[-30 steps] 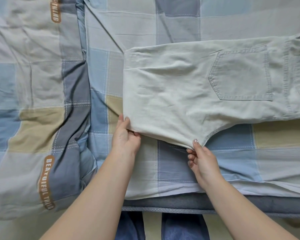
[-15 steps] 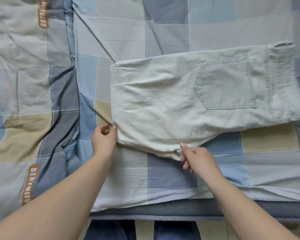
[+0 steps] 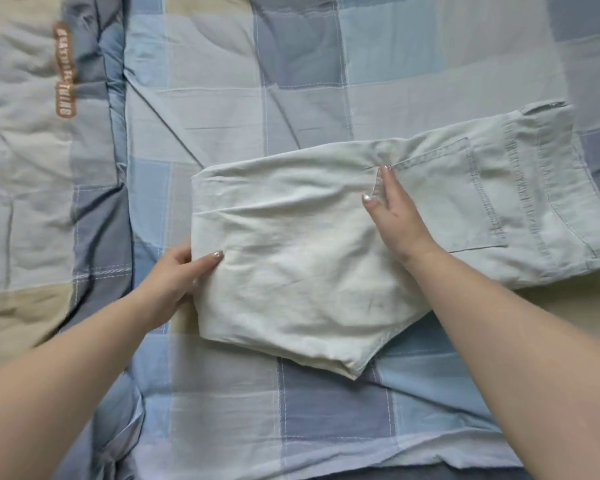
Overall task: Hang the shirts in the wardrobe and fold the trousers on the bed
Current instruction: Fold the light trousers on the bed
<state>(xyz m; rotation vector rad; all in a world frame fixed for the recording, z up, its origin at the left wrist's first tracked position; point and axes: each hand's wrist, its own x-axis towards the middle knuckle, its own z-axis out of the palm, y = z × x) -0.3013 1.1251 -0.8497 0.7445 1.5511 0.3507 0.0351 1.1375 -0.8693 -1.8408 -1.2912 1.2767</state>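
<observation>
Pale, off-white trousers (image 3: 302, 271) lie folded on the checked bed cover (image 3: 326, 403), waistband and back pocket toward the right. My left hand (image 3: 181, 275) grips the folded left edge, thumb on top and fingers under the cloth. My right hand (image 3: 395, 209) lies flat on the middle of the trousers, fingers straight, pressing by the pocket's corner. No shirts or wardrobe are in view.
A rumpled duvet (image 3: 42, 168) in the same blue, grey and beige check, with brown lettering, lies along the left. The bed's near edge (image 3: 413, 474) runs along the bottom of the view.
My right hand has left the trousers' near edge and moved up onto their middle, now flat. My left hand has shifted to the left fold. The view has moved closer.
</observation>
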